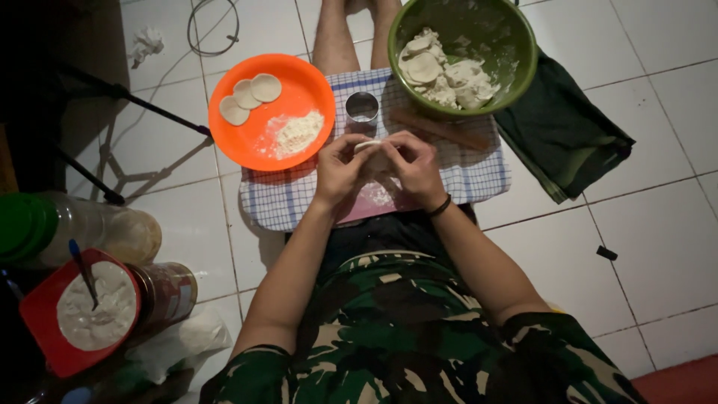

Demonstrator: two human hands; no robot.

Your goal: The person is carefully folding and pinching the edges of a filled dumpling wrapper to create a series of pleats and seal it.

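The dough piece [368, 147] is small, pale and flattened, pinched between the fingertips of both hands, only its top edge showing. It sits just below the metal ring cutter [362, 108], above the checked cloth [479, 172]. The left hand [340, 170] curls around it from the left side of the cutter's line, the right hand [415, 166] from the right, thumbs meeting over the dough. Both hands hover near the cloth's middle, below the cutter.

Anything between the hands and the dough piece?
No. Both the left hand and right hand already pinch the dough piece directly, above the checked cloth; nothing visible lies between them.
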